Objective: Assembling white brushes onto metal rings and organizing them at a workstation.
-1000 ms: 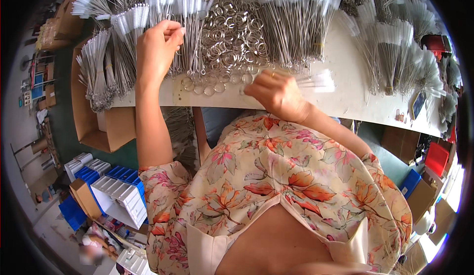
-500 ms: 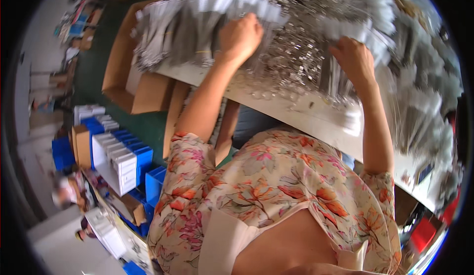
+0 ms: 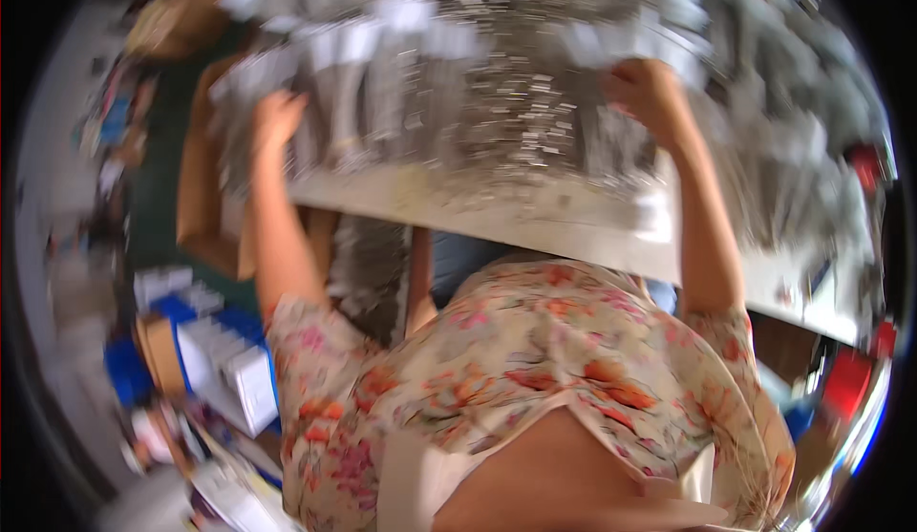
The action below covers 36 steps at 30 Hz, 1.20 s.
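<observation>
My left hand (image 3: pixel 277 119) is over the left end of the table, at a row of grey, thin-stranded bundles (image 3: pixel 349 102) with white upper ends. Motion smears its fingers, so its grip cannot be read. Farther right, my right hand (image 3: pixel 650 97) has curled fingers beside another grey bundle (image 3: pixel 616 140). Whatever it may pinch is hidden. Between the hands lies a heap of small shiny metal pieces (image 3: pixel 540 117), blurred by motion.
The white table (image 3: pixel 535 212) has its near edge in front of my body. More grey bundles (image 3: pixel 764 150) are piled at the right and back. A cardboard box (image 3: pixel 196 198) stands off the left end; blue and white bins (image 3: pixel 224 360) are lower left.
My left hand has moved left, from the middle bundles to the left end of the row. My right hand stays near the right-hand bundles. The whole view has shifted and blurred.
</observation>
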Tool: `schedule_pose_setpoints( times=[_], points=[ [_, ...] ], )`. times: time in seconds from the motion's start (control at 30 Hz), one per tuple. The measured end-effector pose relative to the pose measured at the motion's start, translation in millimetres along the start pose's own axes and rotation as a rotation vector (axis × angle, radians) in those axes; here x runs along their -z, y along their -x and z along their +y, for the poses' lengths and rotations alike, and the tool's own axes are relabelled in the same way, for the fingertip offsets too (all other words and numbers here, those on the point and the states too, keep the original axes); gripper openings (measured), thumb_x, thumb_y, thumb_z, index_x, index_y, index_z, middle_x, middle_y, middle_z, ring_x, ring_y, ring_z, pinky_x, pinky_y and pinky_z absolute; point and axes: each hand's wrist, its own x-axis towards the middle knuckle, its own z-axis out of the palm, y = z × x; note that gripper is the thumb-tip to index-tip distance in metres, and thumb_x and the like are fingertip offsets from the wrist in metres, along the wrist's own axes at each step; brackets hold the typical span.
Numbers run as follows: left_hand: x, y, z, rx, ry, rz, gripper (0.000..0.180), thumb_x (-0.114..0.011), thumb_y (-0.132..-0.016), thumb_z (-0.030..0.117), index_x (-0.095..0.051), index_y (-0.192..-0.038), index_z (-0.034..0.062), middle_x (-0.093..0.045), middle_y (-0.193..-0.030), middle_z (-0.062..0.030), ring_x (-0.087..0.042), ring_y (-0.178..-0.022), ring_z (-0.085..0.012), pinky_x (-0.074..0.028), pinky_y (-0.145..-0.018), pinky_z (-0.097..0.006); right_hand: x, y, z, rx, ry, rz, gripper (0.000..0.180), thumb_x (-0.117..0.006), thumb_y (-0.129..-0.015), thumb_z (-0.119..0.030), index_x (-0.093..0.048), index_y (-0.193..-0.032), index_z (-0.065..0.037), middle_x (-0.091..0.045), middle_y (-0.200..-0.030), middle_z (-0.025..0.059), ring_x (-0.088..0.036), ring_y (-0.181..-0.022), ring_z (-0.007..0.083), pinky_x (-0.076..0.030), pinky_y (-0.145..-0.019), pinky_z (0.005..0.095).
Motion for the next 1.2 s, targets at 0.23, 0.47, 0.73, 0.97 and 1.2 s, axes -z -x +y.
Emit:
schedule_pose_setpoints(
  times=[0.23, 0.47, 0.73, 0.97, 1.2],
  points=[
    [-11, -14, -96, 0.12, 0.36, -0.008, 0.022, -0.063, -0.08, 0.018, -0.061, -0.075, -0.0033, -0.059, -0.065, -0.0043, -0.049, -0.06, -0.0123, -0.042, -0.06, -0.03, 16, 36, -20, 0.277, -0.508, 0.495, 0.013, -0.056, -0.084, -0.014, -0.058, -0.087, -0.002, -0.063, -0.068, 0.0099, -0.061, -0.058, 0.0189, -0.05, -0.055, 0.0297],
    [22, -8, -25, 0.151, 0.155, -0.102, 0.019, -0.059, -0.073, 0.015, -0.057, -0.067, -0.003, -0.056, -0.059, -0.0094, -0.048, -0.051, -0.0162, -0.039, -0.05, -0.034, 83, 90, 91, -0.191, 0.37, 0.523, 0.016, -0.06, -0.078, -0.028, -0.065, -0.082, -0.013, -0.065, -0.08, 0.0058, -0.062, -0.071, 0.0253, -0.048, -0.065, 0.0372],
    [27, -4, -17, -0.019, -0.127, -0.024, 0.019, -0.057, -0.069, 0.017, -0.06, -0.068, -0.0016, -0.06, -0.065, -0.0163, -0.059, -0.064, -0.0311, -0.044, -0.063, -0.039, 88, 89, 124, -0.283, 0.446, 0.426, 0.01, -0.06, -0.071, -0.018, -0.067, -0.074, -0.012, -0.064, -0.074, 0.011, -0.061, -0.073, 0.0308, -0.048, -0.067, 0.0411],
    [26, -18, -53, 0.023, -0.126, 0.044, 0.02, -0.05, -0.079, 0.016, -0.062, -0.082, -0.0004, -0.063, -0.07, -0.0141, -0.06, -0.069, -0.0278, -0.045, -0.066, -0.038, 181, 117, 159, -0.085, -0.324, 1.07, 0.019, -0.058, -0.083, -0.02, -0.066, -0.084, -0.003, -0.056, -0.063, 0.0004, -0.048, -0.056, 0.0076, -0.041, -0.05, 0.0221],
    [39, -1, 22, 0.187, 0.347, 0.424, 0.032, -0.046, -0.091, 0.028, -0.059, -0.108, 0.0045, -0.064, -0.092, -0.0071, -0.058, -0.079, -0.0154, -0.045, -0.07, -0.028, 287, 144, 245, -0.375, -0.019, 0.847, 0.024, -0.053, -0.085, -0.027, -0.062, -0.089, -0.005, -0.06, -0.075, 0.006, -0.058, -0.068, 0.0155, -0.051, -0.068, 0.0328]
  ],
)
